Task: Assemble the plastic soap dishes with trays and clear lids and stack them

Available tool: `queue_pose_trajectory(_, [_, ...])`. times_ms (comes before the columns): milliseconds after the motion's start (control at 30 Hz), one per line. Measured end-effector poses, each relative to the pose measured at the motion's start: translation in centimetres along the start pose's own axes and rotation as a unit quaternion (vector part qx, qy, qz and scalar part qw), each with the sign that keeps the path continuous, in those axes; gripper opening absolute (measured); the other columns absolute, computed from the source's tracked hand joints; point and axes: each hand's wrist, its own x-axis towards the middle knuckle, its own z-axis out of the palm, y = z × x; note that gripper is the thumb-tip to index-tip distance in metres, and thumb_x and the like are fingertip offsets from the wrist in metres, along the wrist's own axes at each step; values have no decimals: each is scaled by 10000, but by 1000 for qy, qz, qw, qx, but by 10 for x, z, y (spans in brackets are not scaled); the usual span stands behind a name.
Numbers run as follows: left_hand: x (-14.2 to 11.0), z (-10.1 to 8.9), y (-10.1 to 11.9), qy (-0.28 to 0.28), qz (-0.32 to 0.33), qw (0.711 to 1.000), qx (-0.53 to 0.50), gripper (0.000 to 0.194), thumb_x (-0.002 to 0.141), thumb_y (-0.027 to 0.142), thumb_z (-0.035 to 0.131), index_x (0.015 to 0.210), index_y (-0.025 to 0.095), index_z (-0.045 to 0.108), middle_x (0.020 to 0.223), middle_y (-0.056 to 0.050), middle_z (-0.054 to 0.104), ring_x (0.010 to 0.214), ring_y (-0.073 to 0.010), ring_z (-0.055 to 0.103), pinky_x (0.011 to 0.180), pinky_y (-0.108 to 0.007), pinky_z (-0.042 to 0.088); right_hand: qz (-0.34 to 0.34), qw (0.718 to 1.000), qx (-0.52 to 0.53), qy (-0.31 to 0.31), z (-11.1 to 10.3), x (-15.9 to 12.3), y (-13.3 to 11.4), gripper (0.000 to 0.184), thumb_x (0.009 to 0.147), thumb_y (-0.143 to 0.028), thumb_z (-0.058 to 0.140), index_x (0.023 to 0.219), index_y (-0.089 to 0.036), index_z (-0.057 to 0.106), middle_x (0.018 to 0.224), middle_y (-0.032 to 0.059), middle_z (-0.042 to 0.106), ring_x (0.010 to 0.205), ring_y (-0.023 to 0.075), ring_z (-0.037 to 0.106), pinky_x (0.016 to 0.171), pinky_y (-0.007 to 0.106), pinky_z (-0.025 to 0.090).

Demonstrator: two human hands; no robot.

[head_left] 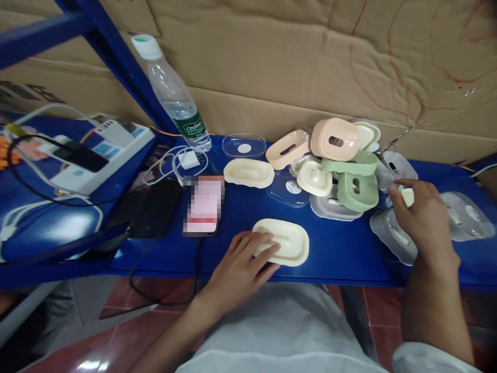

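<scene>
A cream oval dish [298, 242] with a raised ridge lies on the blue table in front of me. My left hand [248, 256] is on its left end, fingertips inside and thumb along the near rim. My right hand [425, 215] is raised at the right above grey translucent plastic parts, closed around a small cream piece [407, 197]. A grey part [394, 238] lies beside that wrist. Left of the right hand is a pile with a peach box lid [336, 140], green pieces [359, 191] and a small cream cover [314, 177].
A water bottle [176, 98] stands at the back left. Near it are a white cable with a charger [190, 160], a phone with a blurred screen [204, 206] and a power strip [104, 155]. Another cream piece [248, 173] and a clear oval lid [233, 146] lie farther back. Cardboard lines the rear.
</scene>
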Motion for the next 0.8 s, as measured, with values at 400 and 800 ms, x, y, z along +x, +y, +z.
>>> queue_pose_trajectory(400, [-3,0,-1,11,-7,999,-37,132,1040,204,676,1171,214,688,1314,-114,708,1203,-278,671,1042,-464,549,-226,967,102,-55,-26,-22,-96,390,1098,-375,547,1420,-202,683,1408,138,734,1317,305,692,1145,478,534])
queue_pose_trajectory(800, [-3,-1,0,35,-19,999,-18,92,1008,181,681,1090,220,695,1338,-107,710,1234,-261,686,1140,-501,501,-320,930,100,-147,40,-43,-162,547,1074,-283,560,1611,-194,505,1523,189,621,1400,362,584,1162,565,491])
